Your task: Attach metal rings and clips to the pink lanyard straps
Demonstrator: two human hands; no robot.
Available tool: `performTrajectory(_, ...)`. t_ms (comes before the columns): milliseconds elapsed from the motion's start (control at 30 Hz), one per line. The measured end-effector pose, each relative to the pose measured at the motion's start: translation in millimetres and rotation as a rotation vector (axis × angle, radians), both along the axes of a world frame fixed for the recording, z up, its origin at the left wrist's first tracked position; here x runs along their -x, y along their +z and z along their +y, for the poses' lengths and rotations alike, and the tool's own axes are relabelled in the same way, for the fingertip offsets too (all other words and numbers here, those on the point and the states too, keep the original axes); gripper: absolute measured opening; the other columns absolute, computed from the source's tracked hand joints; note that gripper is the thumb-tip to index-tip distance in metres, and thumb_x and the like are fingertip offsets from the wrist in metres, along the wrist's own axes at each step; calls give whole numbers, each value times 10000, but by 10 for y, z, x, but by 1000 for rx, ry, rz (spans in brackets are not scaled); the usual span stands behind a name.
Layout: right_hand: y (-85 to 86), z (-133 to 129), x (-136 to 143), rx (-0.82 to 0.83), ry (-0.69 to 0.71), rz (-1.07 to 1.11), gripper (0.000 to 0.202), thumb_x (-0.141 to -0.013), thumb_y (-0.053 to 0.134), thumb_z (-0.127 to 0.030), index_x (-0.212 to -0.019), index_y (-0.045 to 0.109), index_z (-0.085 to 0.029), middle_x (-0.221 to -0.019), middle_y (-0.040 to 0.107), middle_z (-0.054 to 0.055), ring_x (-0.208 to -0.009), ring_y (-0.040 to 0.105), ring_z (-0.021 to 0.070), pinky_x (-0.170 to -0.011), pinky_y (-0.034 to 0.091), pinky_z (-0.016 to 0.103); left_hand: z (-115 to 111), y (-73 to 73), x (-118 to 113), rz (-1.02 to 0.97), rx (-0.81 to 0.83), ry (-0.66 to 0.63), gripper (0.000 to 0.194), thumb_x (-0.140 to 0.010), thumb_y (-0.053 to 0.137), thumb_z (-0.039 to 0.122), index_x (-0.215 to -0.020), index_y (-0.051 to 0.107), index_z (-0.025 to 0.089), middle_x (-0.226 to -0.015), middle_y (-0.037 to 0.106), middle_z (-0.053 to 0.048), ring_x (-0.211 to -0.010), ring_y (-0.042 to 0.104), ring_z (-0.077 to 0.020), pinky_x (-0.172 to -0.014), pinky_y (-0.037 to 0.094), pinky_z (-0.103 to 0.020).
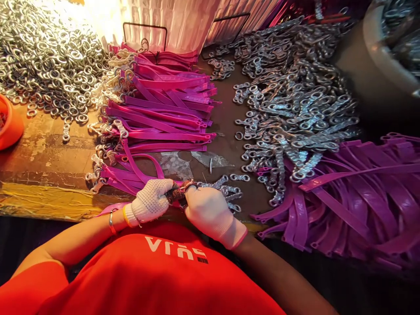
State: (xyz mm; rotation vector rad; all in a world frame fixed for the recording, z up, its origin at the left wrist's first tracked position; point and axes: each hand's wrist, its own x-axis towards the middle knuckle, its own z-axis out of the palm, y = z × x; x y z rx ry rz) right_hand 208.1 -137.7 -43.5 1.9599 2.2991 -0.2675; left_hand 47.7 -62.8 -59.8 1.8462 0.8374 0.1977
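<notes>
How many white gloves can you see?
2: one on the left hand, near some pink straps, and one on the right hand, near some silver links.

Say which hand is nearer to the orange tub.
Left. The left hand is to the right of the orange tub and closer to the body; the right hand is farther right, just past the left one.
</notes>
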Motion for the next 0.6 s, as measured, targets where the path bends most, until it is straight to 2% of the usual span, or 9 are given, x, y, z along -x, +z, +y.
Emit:
performTrajectory(200,51,93,-7,57,53,-21,227,-908,430,-147,-882,650,-102,-666,684,130,-576,610,195,-526,229,323,38,-16,-9,76,-69,1,280,-948,492,325,-788,637,146,-734,667,-24,-680,574,-145,-618,383,-245)
performTrajectory(300,95,96,-54,107,54,-23,242,-924,426,-174,-888,658,-117,-706,696,132,-618,624,205,-537,238,319,179,90,10,134,-127,-132,225,-915,453,195,-843,662,157,-791,694,-34,-709,614,-156,-658,445,-249)
performTrajectory(367,121,71,-107,127,18,-39,232,-921,436,-179,-912,663,-129,-729,701,123,-652,633,213,-552,253,318,334,183,61,207,-255,-233,262,-856,433,103,-909,683,162,-875,709,-50,-784,650,-174,-740,495,-265)
performTrajectory(433,139,36,-154,133,-44,-67,210,-908,457,-173,-932,663,-141,-739,699,113,-690,643,222,-568,269,319,490,246,160,315,-435,-268,360,-826,420,72,-1046,688,168,-1035,709,-76,-926,672,-200,-865,517,-307)
performTrajectory(533,154,2,-174,148,-111,-98,154,-876,522,-182,-914,669,-154,-789,698,112,-740,649,237,-591,298,321,604,229,398,492,-638,-217,420,-871,391,104,-1188,658,177,-1208,668,-115,-1061,668,-243,-946,522,-390)
performTrajectory(600,160,1,-183,154,-113,-98,120,-841,577,-186,-891,682,-157,-856,694,121,-796,643,253,-624,330,324,576,171,578,520,-684,-152,395,-894,393,131,-1172,669,181,-1214,669,-133,-1063,675,-272,-933,531,-428)
